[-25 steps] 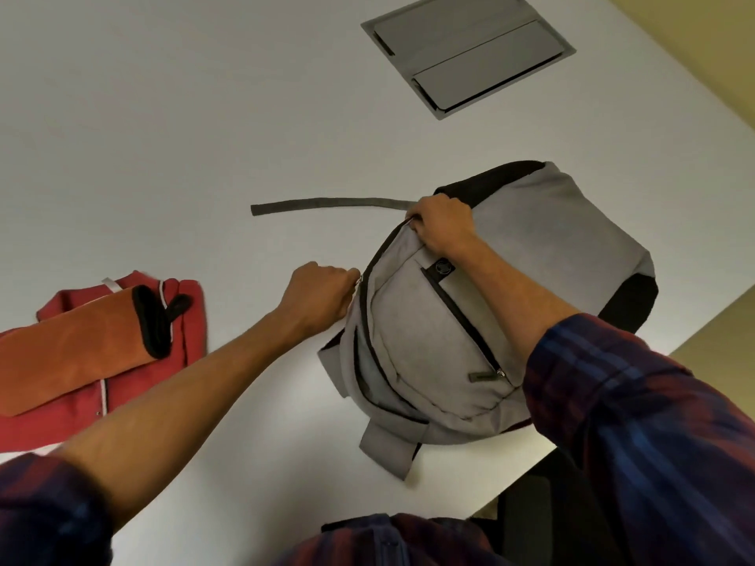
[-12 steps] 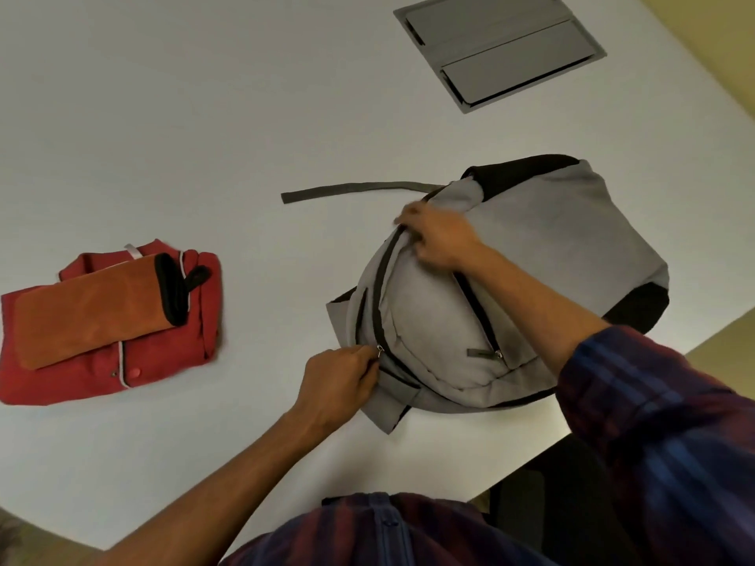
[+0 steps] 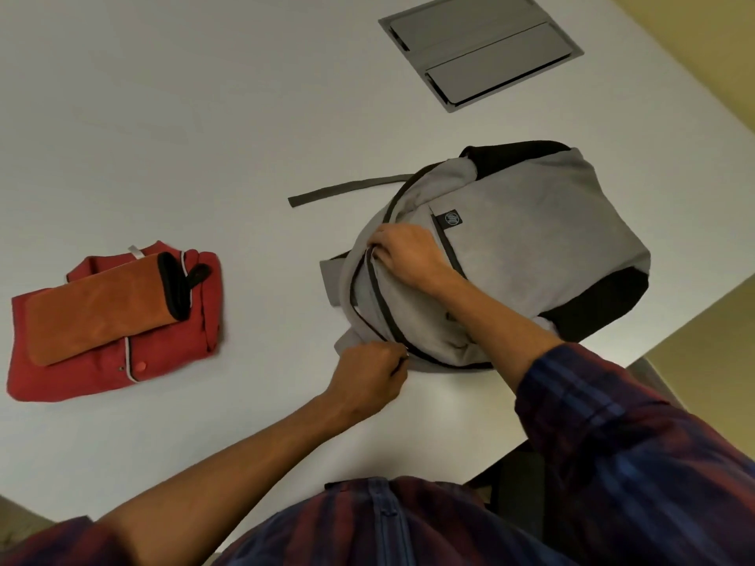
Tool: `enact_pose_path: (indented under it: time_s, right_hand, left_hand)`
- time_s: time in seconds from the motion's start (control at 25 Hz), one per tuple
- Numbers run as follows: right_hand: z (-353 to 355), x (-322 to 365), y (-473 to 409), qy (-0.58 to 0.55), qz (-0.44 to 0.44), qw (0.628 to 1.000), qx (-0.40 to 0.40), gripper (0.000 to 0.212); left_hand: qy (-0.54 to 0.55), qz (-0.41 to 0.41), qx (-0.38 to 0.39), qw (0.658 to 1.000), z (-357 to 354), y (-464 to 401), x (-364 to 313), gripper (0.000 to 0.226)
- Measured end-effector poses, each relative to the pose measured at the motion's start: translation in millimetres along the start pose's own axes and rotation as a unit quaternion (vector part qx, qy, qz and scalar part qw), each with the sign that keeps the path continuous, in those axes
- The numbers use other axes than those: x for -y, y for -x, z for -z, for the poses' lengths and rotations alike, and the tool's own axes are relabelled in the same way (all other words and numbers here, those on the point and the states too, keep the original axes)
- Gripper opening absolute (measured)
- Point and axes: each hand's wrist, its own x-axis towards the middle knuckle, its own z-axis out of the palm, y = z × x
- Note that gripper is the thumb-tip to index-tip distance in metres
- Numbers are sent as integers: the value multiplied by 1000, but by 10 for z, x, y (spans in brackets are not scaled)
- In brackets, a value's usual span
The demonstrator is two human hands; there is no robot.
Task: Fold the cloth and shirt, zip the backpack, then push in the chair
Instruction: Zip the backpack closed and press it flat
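Observation:
A grey and black backpack [image 3: 531, 247] lies flat on the white table [image 3: 204, 116], near its right edge. My left hand [image 3: 374, 373] pinches the zipper pull at the pack's near lower edge. My right hand [image 3: 404, 251] grips the grey fabric beside the dark zipper track, holding the pack down. At the left lies a folded red shirt [image 3: 81, 361] with a folded orange cloth [image 3: 98, 316] on top of it. A dark chair [image 3: 519, 492] shows only partly, below the table edge under my right arm.
A grey strap [image 3: 347, 187] of the backpack stretches left across the table. A grey cable hatch [image 3: 482, 47] is set into the table at the back. The table's right edge runs diagonally just past the backpack.
My left hand has drawn the zipper from the pack's upper left side down and round to its near lower edge. My right hand has shifted from the top of the pack down along the zipper.

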Motion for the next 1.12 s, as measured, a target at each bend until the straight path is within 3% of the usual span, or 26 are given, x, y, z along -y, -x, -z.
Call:
enact_pose_path:
  time_s: [0.12, 0.24, 0.4, 0.48, 0.6, 0.68, 0.8, 0.92, 1.12]
  right_hand:
    - [49, 84, 236, -68, -25, 996, -53, 31]
    - [-10, 161, 721, -111, -81, 985, -101, 25]
    - [-291, 202, 1443, -134, -215, 967, -23, 55]
    - [-455, 266, 1674, -199, -260, 945, -7, 56]
    - [-574, 339, 1754, -341, -294, 892, -43, 43]
    - [-570, 409, 1750, -374, -310, 873, -58, 35]
    - [-576, 483, 1778, -297, -291, 907, -59, 36]
    - [-580, 412, 1931, -133, -237, 956, -109, 38]
    - [-490, -183, 2338, 27, -265, 956, -121, 36]
  left_hand:
    - [14, -12, 14, 1000, -112, 47, -75, 23]
    - [38, 42, -4, 998, -113, 102, -42, 22]
    - [130, 100, -13, 986, -146, 142, -87, 28]
    - [169, 110, 1, 979, -184, 165, -118, 35]
    - [184, 119, 19, 975, -183, 162, -108, 37]
    - [176, 148, -7, 973, -126, 65, -97, 44]
    - [190, 243, -49, 950, -9, -236, -71, 54]
    - [186, 254, -20, 949, 141, -522, -108, 35]
    - [268, 251, -73, 927, 525, -824, -235, 28]
